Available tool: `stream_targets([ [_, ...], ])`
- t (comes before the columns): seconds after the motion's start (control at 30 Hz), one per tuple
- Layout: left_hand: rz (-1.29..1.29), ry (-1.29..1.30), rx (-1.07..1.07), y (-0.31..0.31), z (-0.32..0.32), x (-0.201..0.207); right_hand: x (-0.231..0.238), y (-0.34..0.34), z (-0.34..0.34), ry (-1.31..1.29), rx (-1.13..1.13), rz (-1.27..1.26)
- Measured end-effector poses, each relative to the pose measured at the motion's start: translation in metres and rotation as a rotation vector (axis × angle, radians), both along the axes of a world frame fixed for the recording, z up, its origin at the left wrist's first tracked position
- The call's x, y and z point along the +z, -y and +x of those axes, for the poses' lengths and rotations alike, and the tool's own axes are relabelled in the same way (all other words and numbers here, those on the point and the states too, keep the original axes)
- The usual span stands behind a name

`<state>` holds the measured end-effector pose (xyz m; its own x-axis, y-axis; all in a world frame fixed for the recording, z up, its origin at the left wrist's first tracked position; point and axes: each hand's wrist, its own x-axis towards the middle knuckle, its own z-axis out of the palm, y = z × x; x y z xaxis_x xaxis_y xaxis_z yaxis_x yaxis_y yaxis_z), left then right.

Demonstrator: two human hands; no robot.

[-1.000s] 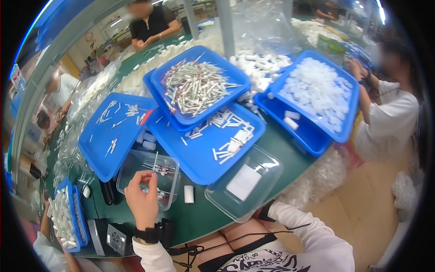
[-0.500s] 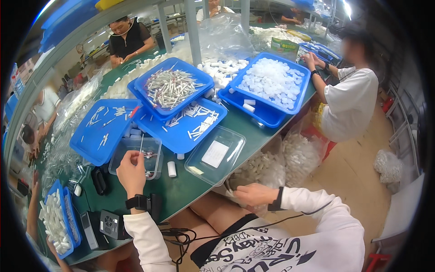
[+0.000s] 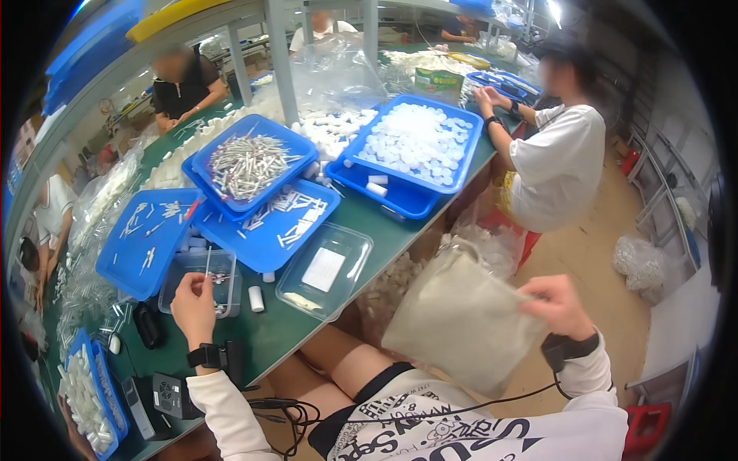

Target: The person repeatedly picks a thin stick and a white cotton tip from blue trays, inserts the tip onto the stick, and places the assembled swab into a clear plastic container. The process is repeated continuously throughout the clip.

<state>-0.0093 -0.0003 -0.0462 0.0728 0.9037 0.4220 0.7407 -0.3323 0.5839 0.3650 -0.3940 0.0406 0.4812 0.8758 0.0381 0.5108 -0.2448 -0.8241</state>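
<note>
My left hand (image 3: 192, 306) is over a clear plastic box (image 3: 171, 292) at the table's near side. Its fingers pinch a thin white stick (image 3: 209, 260) that points up; small pieces lie in the box beneath. Off the table's edge, my right hand (image 3: 560, 304) grips a pale grey cloth (image 3: 465, 323) by its right corner. The cloth is spread out above my lap and the floor, and I cannot tell whether it is a bag. A white cylinder (image 3: 256, 299) and a clear lid (image 3: 350, 269) with a white label lie right of the box.
Blue trays hold thin sticks (image 3: 244, 165) and white caps (image 3: 415, 142). Bags of white pieces (image 3: 380, 288) stand under the table edge. A co-worker (image 3: 557, 146) sits at the right. Black devices (image 3: 173, 396) and cables (image 3: 288, 415) are at the near left.
My right hand has moved up and right from beside the table edge, bringing the grey cloth out with it. My left hand still pinches the stick over the box. The whole view has shifted.
</note>
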Motion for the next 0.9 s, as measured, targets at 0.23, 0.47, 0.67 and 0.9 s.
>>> stream_targets([
  [0.23,-0.047,0.028,-0.026,0.002,-0.002,0.004,0.043,0.060,0.029,-0.176,-0.467,0.259],
  [0.47,-0.038,0.014,-0.083,-0.002,-0.003,0.004,0.020,0.094,0.050,0.097,-0.796,0.370],
  [0.67,-0.051,-0.012,-0.061,-0.004,-0.008,0.001,-0.004,0.102,0.119,0.177,-0.816,0.348],
  [0.9,-0.014,0.036,-0.050,-0.003,-0.004,-0.002,0.016,0.110,0.177,0.108,-0.845,0.521],
])
